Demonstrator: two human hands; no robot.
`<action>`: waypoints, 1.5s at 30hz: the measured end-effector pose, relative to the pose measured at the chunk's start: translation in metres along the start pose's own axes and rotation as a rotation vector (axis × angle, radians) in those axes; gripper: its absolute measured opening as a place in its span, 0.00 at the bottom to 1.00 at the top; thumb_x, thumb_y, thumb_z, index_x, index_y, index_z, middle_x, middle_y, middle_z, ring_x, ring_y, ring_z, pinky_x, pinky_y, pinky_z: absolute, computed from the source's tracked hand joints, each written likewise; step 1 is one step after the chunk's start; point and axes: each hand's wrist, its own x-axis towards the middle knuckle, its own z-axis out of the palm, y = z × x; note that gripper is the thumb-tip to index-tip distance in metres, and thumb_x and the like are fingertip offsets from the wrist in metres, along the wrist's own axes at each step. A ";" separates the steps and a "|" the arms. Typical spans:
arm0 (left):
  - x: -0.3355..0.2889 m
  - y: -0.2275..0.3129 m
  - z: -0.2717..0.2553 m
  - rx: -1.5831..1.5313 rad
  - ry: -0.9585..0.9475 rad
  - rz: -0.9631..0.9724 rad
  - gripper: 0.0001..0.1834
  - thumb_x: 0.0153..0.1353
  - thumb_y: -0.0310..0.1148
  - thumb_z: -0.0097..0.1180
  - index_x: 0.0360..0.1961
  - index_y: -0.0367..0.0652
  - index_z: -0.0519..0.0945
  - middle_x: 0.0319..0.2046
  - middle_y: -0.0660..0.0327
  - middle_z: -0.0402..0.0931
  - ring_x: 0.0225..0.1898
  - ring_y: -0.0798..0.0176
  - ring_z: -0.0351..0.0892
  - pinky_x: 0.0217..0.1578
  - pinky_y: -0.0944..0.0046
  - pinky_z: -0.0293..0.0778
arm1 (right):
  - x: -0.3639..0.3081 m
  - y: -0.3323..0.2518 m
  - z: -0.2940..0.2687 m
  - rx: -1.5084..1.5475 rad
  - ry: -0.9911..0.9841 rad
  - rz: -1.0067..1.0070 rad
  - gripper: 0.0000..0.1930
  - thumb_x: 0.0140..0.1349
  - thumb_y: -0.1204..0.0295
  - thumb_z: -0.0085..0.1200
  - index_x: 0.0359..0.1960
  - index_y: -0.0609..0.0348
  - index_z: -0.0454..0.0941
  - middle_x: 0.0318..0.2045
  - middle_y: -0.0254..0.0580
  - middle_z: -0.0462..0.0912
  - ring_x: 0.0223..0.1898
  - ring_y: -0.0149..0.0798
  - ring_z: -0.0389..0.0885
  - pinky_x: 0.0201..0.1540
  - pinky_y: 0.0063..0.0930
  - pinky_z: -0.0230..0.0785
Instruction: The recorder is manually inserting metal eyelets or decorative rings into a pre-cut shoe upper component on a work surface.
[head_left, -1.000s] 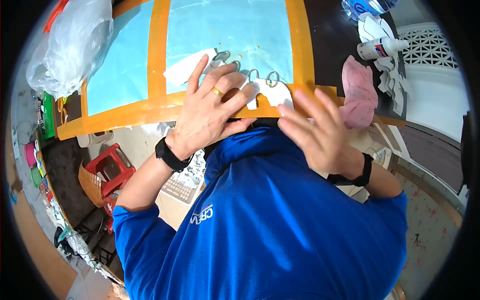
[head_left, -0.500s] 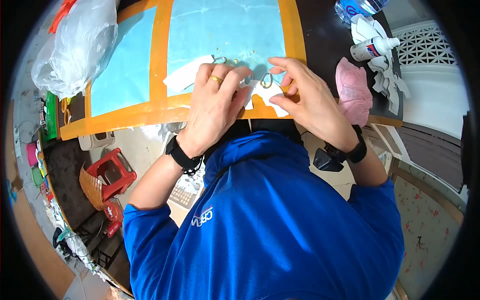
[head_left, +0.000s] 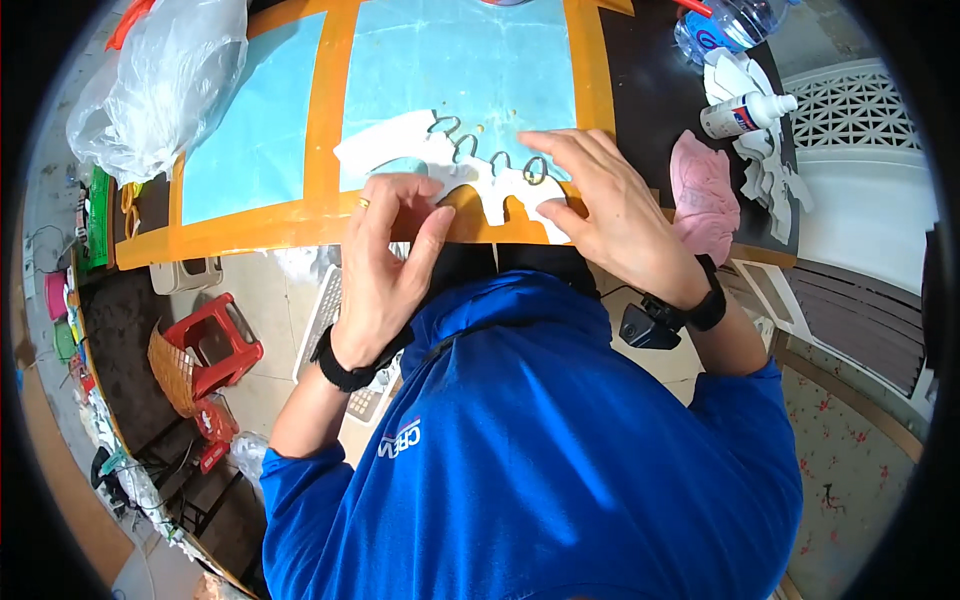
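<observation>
A white cut-out piece (head_left: 440,150) with scalloped gaps lies at the front edge of the blue-and-orange mat. Several thin dark loops stand along its far edge. The rightmost loop, a small oval ring (head_left: 535,171), lies beside my right hand (head_left: 610,205). That hand is open, fingers stretched out above the mat, its thumb at the piece's right end; whether it presses down I cannot tell. Just nearer than the piece's middle, my left hand (head_left: 385,235) has thumb and bent fingers apart, with nothing visible between them.
A clear plastic bag (head_left: 165,95) sits at the left. On the dark tabletop to the right are a white bottle (head_left: 740,115), a pink cloth (head_left: 703,190), white scraps (head_left: 765,170) and a water bottle (head_left: 715,30). Tiny crumbs dot the blue sheet (head_left: 460,60).
My left hand has drawn back from the white piece toward me and to the left, uncovering its middle and loops. The right hand has barely moved.
</observation>
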 end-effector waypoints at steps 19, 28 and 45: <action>-0.002 0.024 0.009 -1.312 -0.269 -0.844 0.22 0.81 0.33 0.53 0.66 0.25 0.71 0.61 0.39 0.80 0.63 0.45 0.84 0.67 0.51 0.82 | 0.015 -0.013 -0.013 0.714 -0.107 0.372 0.23 0.69 0.80 0.64 0.65 0.62 0.75 0.64 0.40 0.79 0.60 0.36 0.78 0.63 0.33 0.76; 0.004 0.018 0.038 -1.572 -0.204 -0.834 0.10 0.78 0.33 0.60 0.51 0.38 0.80 0.47 0.54 0.85 0.49 0.58 0.89 0.54 0.57 0.89 | 0.006 -0.022 -0.022 0.774 -0.081 0.292 0.25 0.69 0.84 0.61 0.66 0.66 0.72 0.63 0.45 0.79 0.61 0.34 0.77 0.59 0.31 0.78; 0.034 0.019 0.049 -1.044 0.072 -0.545 0.12 0.70 0.25 0.68 0.51 0.38 0.81 0.43 0.60 0.88 0.41 0.69 0.89 0.43 0.70 0.87 | 0.013 -0.007 0.005 0.657 0.116 0.217 0.28 0.62 0.90 0.62 0.65 0.63 0.75 0.62 0.42 0.80 0.56 0.34 0.81 0.56 0.30 0.84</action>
